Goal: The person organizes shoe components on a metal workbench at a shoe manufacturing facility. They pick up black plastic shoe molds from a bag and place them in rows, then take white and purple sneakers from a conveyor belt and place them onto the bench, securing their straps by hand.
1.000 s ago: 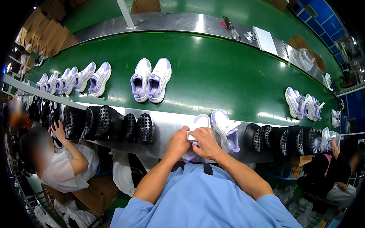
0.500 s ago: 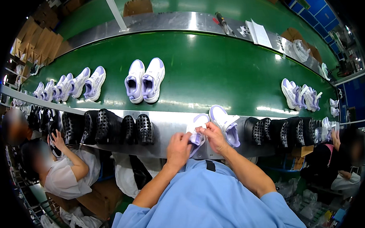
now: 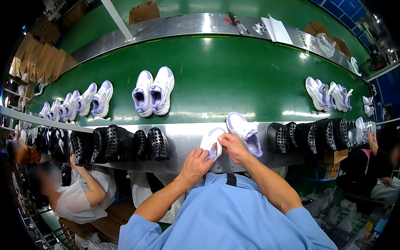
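Observation:
Between my hands at the near edge of the bench is a white sneaker with lilac trim [image 3: 212, 137], its toe pointing away from me. My left hand [image 3: 194, 166] is closed on its lower left side, near the heel. The fingers of my right hand [image 3: 234, 149] are bent around its upper right side by the opening; what they pinch there is partly hidden. Just right of it lies a matching sneaker [image 3: 236, 123], lilac lining showing, beside my right hand and not held.
A green conveyor belt [image 3: 216, 80] carries a sneaker pair [image 3: 162, 86], with more sneakers at left [image 3: 101, 100] and right [image 3: 315, 93]. Black studded shoe-shaped pieces [image 3: 157, 144] line the metal ledge [image 3: 178, 134] on both sides. Co-workers sit left [image 3: 81, 197] and right [image 3: 362, 168].
The white strap-like piece pinched between my hands is no longer visible there. My right hand has shifted slightly up along the sneaker, and my left slightly down. The whole view has shifted slightly.

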`<state>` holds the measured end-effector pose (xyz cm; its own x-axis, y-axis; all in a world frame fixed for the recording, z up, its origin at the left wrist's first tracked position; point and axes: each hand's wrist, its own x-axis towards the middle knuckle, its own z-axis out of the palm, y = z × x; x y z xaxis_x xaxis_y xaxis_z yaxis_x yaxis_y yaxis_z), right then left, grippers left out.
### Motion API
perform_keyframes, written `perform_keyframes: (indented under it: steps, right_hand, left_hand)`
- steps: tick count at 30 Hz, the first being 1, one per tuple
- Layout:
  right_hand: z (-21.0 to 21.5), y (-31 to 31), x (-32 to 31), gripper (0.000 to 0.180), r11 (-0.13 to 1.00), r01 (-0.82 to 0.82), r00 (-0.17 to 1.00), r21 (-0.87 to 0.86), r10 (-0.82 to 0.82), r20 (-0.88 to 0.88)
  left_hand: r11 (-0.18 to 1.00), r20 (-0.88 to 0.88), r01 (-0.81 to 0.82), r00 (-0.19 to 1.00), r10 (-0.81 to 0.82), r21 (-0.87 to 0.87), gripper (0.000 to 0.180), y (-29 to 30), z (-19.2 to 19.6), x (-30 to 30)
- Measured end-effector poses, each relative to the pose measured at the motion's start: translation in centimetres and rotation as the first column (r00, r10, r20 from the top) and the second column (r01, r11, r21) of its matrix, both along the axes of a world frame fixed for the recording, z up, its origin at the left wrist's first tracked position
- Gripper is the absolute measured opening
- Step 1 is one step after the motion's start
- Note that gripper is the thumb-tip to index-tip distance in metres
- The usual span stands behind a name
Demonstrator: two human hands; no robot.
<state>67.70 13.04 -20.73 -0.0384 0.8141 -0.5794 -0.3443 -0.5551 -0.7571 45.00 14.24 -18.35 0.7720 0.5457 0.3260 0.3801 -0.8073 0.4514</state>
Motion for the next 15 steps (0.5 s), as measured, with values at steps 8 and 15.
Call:
perform_keyframes:
  steps: [8, 15]
  right_hand:
    - [0.0, 0.2, 0.4, 0.019, 0.991, -0.076, 0.994, 0.114, 0.066, 0.085]
    - [2.9, 0.9, 0.1, 0.019, 0.94, -0.322, 0.913, 0.108, 0.279, 0.298]
  left_hand:
    - [0.772, -0.238, -0.418, 0.908, 0.345, -0.478, 0.049, -1.0, 0.1, -1.7]
    - [-0.325, -0.528, -0.428, 0.771, 0.355, -0.843, 0.072, -2.4, -4.1, -0.9]
